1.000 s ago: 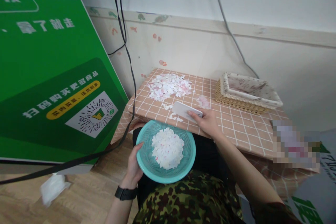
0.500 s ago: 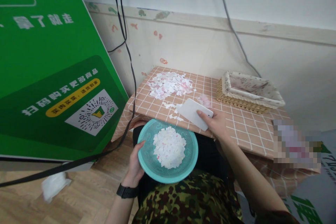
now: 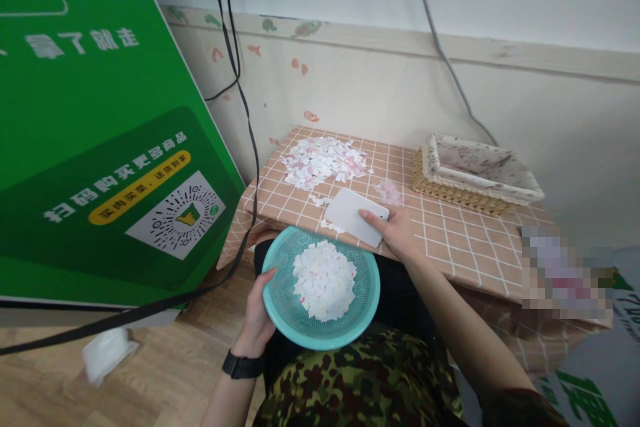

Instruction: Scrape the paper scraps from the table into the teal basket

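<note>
My left hand [image 3: 261, 310] grips the left rim of a turquoise plastic colander [image 3: 367, 293], thumb over the edge. A heap of small white paper scraps [image 3: 325, 280], a few with pink marks, lies inside it. The colander is over my lap, below the table's front edge. My right hand [image 3: 393, 227] holds a flat white scraper [image 3: 354, 215], thumb on top, low over the tablecloth near that edge. Loose scraps [image 3: 320, 201] show at the scraper's left side; any under it are hidden. Farther back on the table is a larger pile of scraps [image 3: 323, 161], white and pale pink.
The table has a brown checked cloth [image 3: 450, 240]. A lined wicker basket [image 3: 470, 177] stands at its right, and a pinkish translucent piece [image 3: 389, 192] lies behind my right hand. A black strap [image 3: 253, 167] hangs past the table's left corner beside a green panel [image 3: 90, 113].
My right hand has slid the scraper left along the table's front edge, covering some of the loose scraps. My left hand and the colander have stayed nearly in place.
</note>
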`<action>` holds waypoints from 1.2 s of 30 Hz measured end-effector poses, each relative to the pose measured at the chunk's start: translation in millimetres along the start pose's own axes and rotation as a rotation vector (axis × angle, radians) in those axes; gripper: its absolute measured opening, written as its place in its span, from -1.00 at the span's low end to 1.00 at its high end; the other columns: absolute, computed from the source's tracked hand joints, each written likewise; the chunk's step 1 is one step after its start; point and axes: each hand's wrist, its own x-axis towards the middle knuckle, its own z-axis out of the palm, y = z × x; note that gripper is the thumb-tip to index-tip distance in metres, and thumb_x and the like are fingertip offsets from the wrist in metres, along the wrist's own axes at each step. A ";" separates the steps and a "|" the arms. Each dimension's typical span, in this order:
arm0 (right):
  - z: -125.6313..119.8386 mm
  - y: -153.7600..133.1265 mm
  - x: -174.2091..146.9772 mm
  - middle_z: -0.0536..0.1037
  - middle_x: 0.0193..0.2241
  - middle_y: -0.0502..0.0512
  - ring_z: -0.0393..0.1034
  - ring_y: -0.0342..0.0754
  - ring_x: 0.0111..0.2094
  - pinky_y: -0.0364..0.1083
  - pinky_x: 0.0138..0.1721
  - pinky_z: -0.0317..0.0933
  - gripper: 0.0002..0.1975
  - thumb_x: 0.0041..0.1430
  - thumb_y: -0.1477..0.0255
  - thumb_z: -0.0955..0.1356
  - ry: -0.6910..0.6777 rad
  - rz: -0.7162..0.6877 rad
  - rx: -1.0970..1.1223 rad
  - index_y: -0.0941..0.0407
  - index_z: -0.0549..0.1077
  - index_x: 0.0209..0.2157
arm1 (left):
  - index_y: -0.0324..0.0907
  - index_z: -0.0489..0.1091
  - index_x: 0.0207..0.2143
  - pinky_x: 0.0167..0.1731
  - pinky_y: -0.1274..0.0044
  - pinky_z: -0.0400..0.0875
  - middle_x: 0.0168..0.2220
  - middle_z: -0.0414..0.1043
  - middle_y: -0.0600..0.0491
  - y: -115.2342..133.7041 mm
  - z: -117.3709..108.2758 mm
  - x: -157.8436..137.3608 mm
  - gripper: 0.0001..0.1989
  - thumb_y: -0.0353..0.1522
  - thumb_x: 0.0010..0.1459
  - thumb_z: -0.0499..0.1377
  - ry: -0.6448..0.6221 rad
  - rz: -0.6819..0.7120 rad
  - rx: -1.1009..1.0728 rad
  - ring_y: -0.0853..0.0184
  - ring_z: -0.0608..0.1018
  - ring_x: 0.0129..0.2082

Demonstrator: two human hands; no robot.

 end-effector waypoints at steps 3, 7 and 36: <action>12.3 -4.6 -4.2 0.54 -0.51 0.10 0.36 -0.09 -0.56 -0.14 -0.61 0.21 -0.60 -0.08 0.11 0.40 -0.091 0.052 0.042 0.19 0.51 -0.38 | -0.31 0.51 -0.34 -0.32 0.40 0.45 -0.40 0.58 -0.06 2.0 2.5 -0.2 -0.80 -0.37 -0.02 0.20 0.003 0.004 0.006 0.20 0.57 -0.43; 7.6 -7.1 -4.7 0.55 -0.51 0.11 0.37 -0.10 -0.57 -0.14 -0.61 0.22 -0.62 -0.09 0.14 0.42 -0.230 0.104 0.091 0.19 0.52 -0.37 | -0.30 0.51 -0.33 -0.28 0.36 0.45 -0.38 0.58 -0.09 4.9 5.9 -0.5 -0.80 -0.38 -0.02 0.20 0.012 0.003 0.014 0.16 0.58 -0.40; -24.2 -0.9 24.3 0.44 -0.58 0.03 0.26 -0.15 -0.60 -0.17 -0.63 0.12 -0.66 -0.11 0.15 0.42 -0.044 -0.023 0.002 0.18 0.46 -0.51 | -0.31 0.50 -0.27 -0.25 0.34 0.46 -0.39 0.58 -0.09 2.4 1.9 0.8 -0.75 -0.37 -0.04 0.21 0.020 -0.020 0.011 0.10 0.58 -0.32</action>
